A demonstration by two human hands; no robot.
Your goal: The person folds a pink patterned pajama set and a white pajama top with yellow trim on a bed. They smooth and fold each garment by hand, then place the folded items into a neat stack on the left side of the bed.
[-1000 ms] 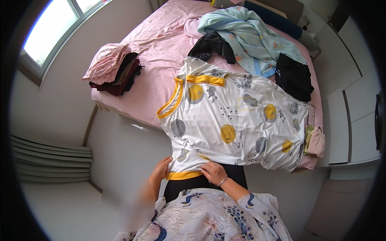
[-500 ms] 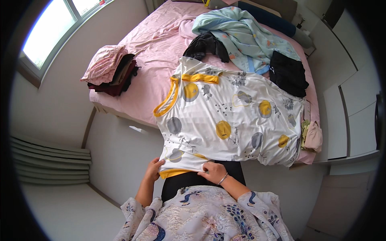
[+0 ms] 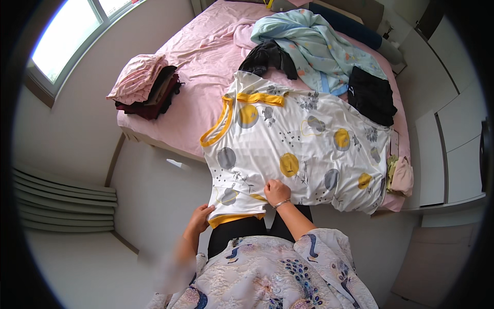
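A white short-sleeved nightdress (image 3: 309,154) with yellow trim and yellow and grey circles lies spread over the bed's near edge. Its neckline faces left, and its near sleeve hangs over the edge toward my legs. My left hand (image 3: 200,218) pinches the left side of that sleeve, close to the yellow cuff. Farther up, my right hand (image 3: 277,191) is curled closed on the fabric near the sleeve's inner side. The tips of its fingers are hidden. A thin bracelet circles the right wrist.
On the bed's pink sheet (image 3: 200,62), a folded clothes stack (image 3: 141,87) sits at the left corner. Dark garment (image 3: 267,57), light blue quilt (image 3: 303,38) and folded black garment (image 3: 371,97) lie beyond the nightdress. Small folded pieces (image 3: 400,175) rest at right, near white cabinets (image 3: 429,154).
My right hand has left the sleeve's yellow cuff and moved up, away from me, onto the fabric nearer the nightdress's body. My left hand keeps its hold on the sleeve.
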